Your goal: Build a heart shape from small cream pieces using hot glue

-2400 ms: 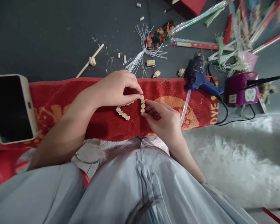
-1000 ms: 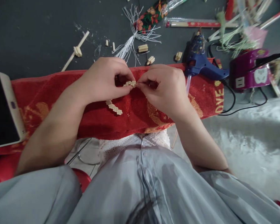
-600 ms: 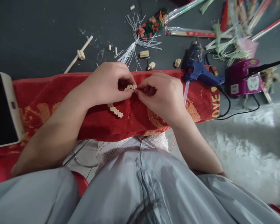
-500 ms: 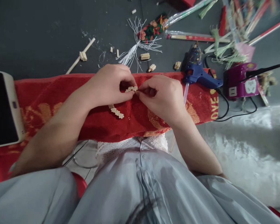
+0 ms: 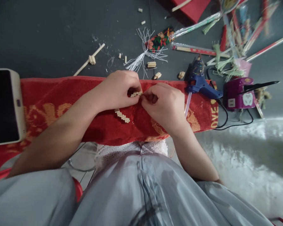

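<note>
A short strip of small cream flower-shaped pieces point(image 5: 136, 94) is pinched between the thumb and fingers of my left hand point(image 5: 119, 89). At the strip's right end, the thumb and forefinger of my right hand point(image 5: 165, 102) are pressed together; whatever is between them is too small or hidden to name. Both hands are above a red towel point(image 5: 103, 128) with orange patterns. Below my left hand lies a second cream strip point(image 5: 123, 116), its upper end partly covered by that hand.
A blue glue gun point(image 5: 201, 86) lies right of my right hand, near a purple power socket point(image 5: 240, 94) with black cords. Beyond the towel are white strings point(image 5: 138, 61), small bundles of cut sticks point(image 5: 151, 64) and a thin stick point(image 5: 85, 66). A dark-screened device point(image 5: 3, 106) stands at left.
The view has shifted, so the table things appear a little lower, those on the left also further right. Both hands keep their pinch around the strip, with little visible change.
</note>
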Available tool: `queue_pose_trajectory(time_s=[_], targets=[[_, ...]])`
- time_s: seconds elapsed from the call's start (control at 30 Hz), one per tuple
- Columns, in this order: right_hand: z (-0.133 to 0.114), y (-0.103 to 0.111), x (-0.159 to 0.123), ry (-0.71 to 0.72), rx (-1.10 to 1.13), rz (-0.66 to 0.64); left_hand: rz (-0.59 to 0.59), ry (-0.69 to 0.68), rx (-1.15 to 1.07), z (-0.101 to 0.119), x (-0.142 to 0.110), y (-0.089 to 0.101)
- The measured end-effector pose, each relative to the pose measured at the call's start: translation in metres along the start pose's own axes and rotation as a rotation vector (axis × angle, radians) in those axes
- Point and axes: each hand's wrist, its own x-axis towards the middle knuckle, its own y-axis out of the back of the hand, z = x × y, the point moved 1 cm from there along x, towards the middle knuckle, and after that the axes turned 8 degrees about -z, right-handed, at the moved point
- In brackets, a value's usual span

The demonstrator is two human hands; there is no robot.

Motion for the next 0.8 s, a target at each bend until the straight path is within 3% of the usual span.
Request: queue_pose_trajectory(time_s=[0.17, 0.43, 0.67, 0.8], targets=[[0.0022, -0.0027, -0.0011, 0.042, 0.001, 0.059, -0.006, -0.003, 0.005, 0.0003, 0.0005, 0.0001], [-0.0004, -0.0042, -0.0012, 0.004, -0.003, 0.038, -0.020, 0.009, -0.020, 0.0028, -0.0007, 0.0010], [0.0042, -0.0057, -0.0045, 0.053, -0.009, 0.111, -0.010, 0.016, -0.032, 0.0039, -0.0014, 0.0008], [0.0059, -0.0028, -0.0070, 0.078, 0.010, 0.091, -0.025, 0.032, -0.046, 0.0029, -0.0015, 0.0003]])
